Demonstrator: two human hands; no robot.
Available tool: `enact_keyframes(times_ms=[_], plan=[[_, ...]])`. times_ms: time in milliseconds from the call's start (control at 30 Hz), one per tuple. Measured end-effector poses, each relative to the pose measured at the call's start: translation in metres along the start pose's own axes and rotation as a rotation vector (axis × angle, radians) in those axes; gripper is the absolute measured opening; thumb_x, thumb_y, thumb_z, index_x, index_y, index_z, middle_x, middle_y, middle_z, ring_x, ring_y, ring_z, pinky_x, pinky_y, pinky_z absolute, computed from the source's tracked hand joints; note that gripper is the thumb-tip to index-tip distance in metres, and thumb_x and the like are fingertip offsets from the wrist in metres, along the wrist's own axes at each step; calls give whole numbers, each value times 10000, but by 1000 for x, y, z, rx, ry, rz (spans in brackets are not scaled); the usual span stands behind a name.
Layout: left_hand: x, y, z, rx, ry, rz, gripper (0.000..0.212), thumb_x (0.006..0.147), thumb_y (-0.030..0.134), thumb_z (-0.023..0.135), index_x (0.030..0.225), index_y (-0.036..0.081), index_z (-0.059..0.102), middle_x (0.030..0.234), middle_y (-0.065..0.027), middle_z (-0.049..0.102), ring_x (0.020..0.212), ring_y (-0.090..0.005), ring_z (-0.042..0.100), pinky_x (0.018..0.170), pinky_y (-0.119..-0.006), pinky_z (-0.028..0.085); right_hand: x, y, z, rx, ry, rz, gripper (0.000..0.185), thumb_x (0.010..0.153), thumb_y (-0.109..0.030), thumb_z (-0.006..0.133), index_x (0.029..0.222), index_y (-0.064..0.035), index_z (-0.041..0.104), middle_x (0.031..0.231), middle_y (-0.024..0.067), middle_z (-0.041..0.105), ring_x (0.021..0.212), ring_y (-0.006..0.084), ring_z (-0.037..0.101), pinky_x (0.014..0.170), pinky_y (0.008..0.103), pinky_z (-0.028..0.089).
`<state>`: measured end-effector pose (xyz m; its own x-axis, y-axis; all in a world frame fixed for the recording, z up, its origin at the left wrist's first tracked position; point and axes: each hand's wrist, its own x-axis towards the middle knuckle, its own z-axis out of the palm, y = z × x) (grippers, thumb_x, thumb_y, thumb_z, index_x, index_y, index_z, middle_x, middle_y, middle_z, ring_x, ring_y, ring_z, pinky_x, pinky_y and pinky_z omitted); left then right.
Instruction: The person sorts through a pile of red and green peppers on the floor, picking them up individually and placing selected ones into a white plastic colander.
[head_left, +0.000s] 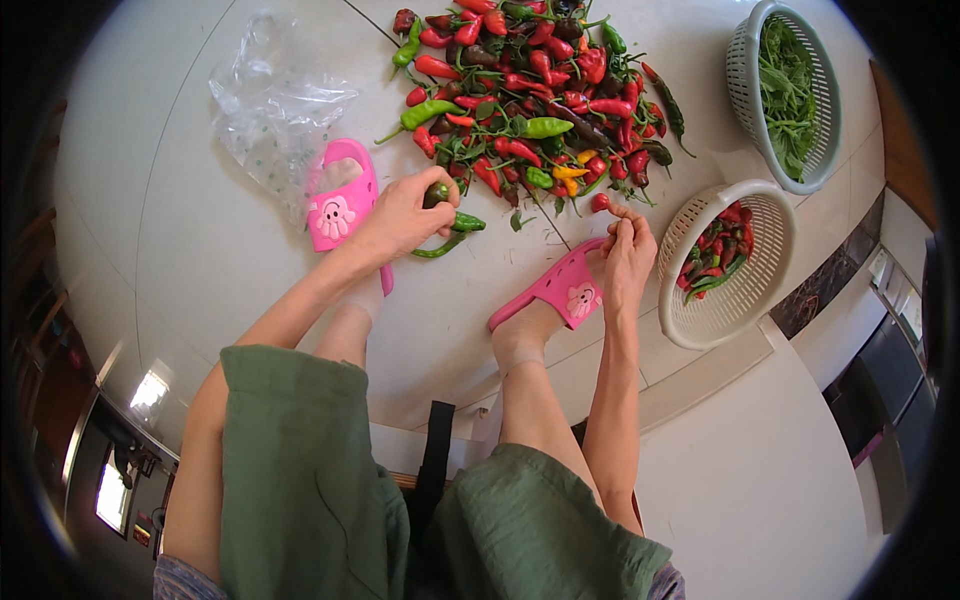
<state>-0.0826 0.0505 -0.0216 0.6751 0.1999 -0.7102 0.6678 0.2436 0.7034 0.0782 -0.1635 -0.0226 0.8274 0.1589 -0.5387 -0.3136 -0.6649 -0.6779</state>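
Note:
A pile of mixed chili peppers (525, 97), mostly red with some green, dark and orange ones, lies on the tiled floor. My left hand (424, 210) is closed around a dark green pepper (436, 196), just below the pile's left part. Against its fingers is a green chili (469, 222); a curved green one (441, 247) shows under the hand. My right hand (628, 236) is below the pile's right side, its index fingertip at a small round red pepper (600, 202). Whether that pepper is gripped or only touched is unclear.
A cream plastic basket (675, 300) holding chilies stands right of my right hand. Behind it, a grey-green basket (739, 82) contains green leaves (786, 97). A clear plastic bag (270, 112) lies at the left. Pink slippers (341, 214) are on my feet between the hands and floor.

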Motion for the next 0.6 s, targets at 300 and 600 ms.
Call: enact_keyframes(times_ms=[300, 600], plan=[[-7, 3, 5, 541, 8, 125, 238, 734, 125, 604, 956, 39, 602, 676, -136, 591, 579, -239, 578, 539, -352, 435, 18, 5, 10, -580, 93, -342, 305, 850, -260, 625, 832, 43, 593, 696, 160, 572, 635, 261, 561, 601, 374, 434], [-5, -22, 8, 804, 2, 354, 350, 736, 112, 665, 1066, 70, 558, 848, -155, 618, 777, -341, 591, 679, -411, 467, -15, -42, -68, 1509, -216, 124, 349, 952, -225, 474, 1179, 40, 461, 733, -26, 371, 582, 50, 304, 489, 184, 296]])
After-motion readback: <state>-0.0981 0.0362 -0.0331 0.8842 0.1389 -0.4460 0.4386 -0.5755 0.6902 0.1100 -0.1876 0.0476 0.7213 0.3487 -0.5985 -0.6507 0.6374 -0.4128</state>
